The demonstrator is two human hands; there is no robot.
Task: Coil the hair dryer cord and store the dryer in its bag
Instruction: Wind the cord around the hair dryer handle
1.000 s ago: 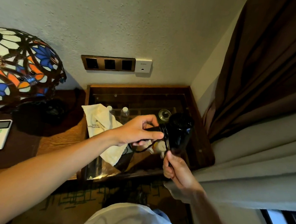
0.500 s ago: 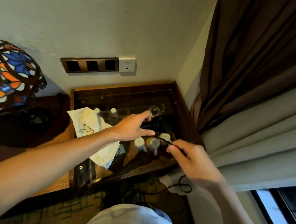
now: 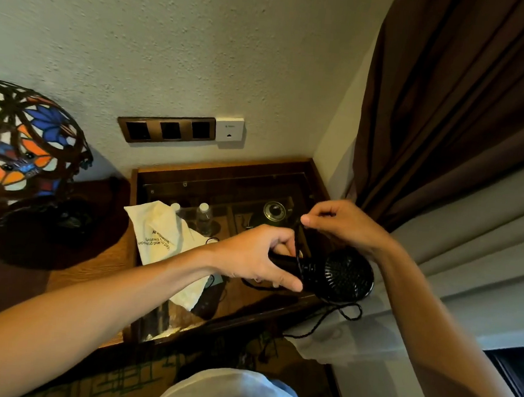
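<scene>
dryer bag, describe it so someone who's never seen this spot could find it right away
Start at the stained-glass lamp on the left, then move right to the glass-topped wooden cabinet under the wall switches. The bag lies crumpled on its left edge, beyond the left hand: the only pale cream cloth there, with dark printed lettering.

Dim warm light (wide-angle edge distortion)

The cream bag (image 3: 165, 234) carries dark print, seen upside down. Only fragments read: "and", something like "creativ", and a larger "IN" above them. The rest of the print is too small and blurred to read.
</scene>
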